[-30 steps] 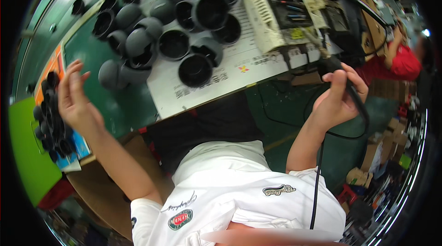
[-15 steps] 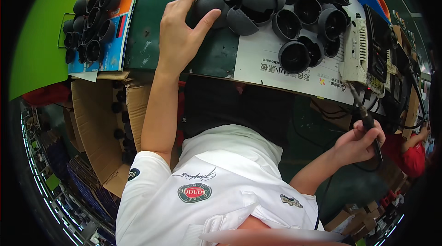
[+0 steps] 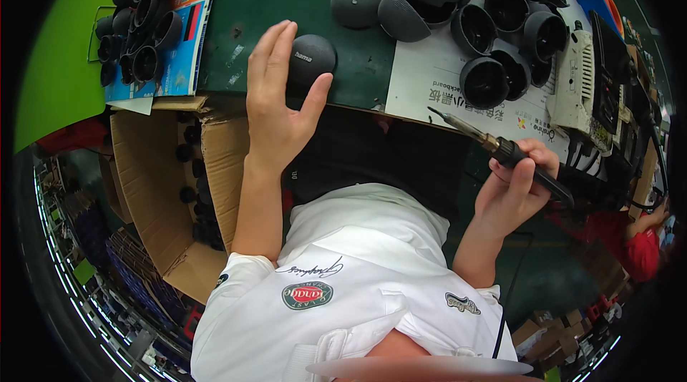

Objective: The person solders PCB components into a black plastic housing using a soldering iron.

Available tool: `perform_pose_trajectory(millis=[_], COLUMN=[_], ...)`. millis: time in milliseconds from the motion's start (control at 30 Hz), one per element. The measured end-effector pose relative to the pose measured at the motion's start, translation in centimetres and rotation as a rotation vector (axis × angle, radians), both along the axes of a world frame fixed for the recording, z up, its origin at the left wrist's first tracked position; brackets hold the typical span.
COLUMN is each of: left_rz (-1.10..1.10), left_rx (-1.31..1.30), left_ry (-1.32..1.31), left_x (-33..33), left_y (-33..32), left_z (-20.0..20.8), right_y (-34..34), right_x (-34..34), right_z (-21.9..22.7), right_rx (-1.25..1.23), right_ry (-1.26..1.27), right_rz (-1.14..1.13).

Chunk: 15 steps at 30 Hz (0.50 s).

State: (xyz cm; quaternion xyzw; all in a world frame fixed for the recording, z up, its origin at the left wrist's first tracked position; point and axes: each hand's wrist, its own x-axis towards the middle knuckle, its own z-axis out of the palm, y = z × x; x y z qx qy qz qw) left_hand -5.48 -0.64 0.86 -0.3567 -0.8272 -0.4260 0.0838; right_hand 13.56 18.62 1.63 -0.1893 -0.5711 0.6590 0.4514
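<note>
My left hand [image 3: 275, 99] has its fingers and thumb around the sides of a dark grey dome shell [image 3: 313, 60], which rests on the green table near its front edge. A second dome shell [image 3: 356, 4] lies apart, farther back and to the right. My right hand [image 3: 515, 185] grips a soldering iron [image 3: 509, 153] by its black handle. The iron's metal tip points left, over the table's front edge, well apart from the shell.
Several half shells [image 3: 474, 30] cluster on a white printed sheet [image 3: 418, 71]. A soldering station [image 3: 572, 85] stands at the right. More shells sit on a colourful board [image 3: 187, 60] at the left. An open cardboard box [image 3: 154, 189] with dark parts is below.
My left hand has brought the dome shell toward me, away from the pile. My right hand has moved left and up, swinging the soldering iron's tip leftward.
</note>
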Motion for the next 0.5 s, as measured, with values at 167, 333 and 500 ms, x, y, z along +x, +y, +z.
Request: perform_pose_trajectory(millis=[167,333,500], left_rz=[0.067,0.069,0.103], left_rx=[-0.139,-0.201,0.193], left_ry=[0.197,0.303,-0.202], left_x=[0.4,0.5,1.7], left_y=[-0.2,-0.1,-0.2], left_z=[-1.7,-1.6,-0.7], right_y=[-0.6,-0.4,0.1], right_x=[-1.0,-0.6,0.0], right_z=[-0.2,-0.5,-0.6], right_rx=[-0.233,-0.342,-0.326], right_ry=[0.064,0.08,0.095], right_rz=[0.054,0.054,0.068])
